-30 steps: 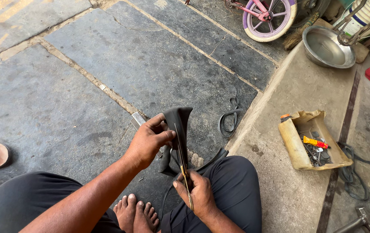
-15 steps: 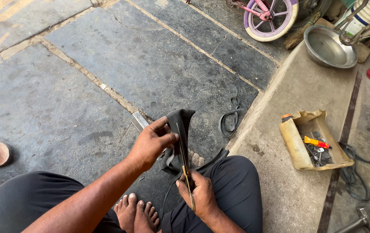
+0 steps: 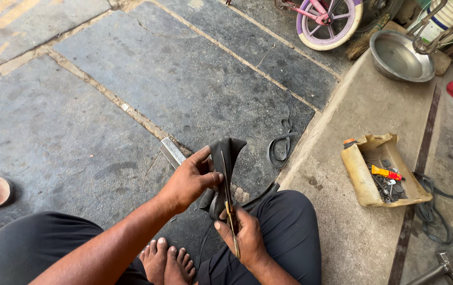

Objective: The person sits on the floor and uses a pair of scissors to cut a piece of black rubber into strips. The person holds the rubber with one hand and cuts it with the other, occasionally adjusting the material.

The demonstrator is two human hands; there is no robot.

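Rough stone floor (image 3: 131, 95); L hand (image 3: 189, 179) pinching floppy black rubber tube (image 3: 226, 158).

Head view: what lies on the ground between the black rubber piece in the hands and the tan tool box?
A loose coil of black cord on the stone, then the bare edge of the concrete step before the tool box; the rubber piece sits left.

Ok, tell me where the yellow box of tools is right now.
The yellow box sits on the raised concrete ledge at the right of the head view, beside the person's right knee, below the metal bowl.
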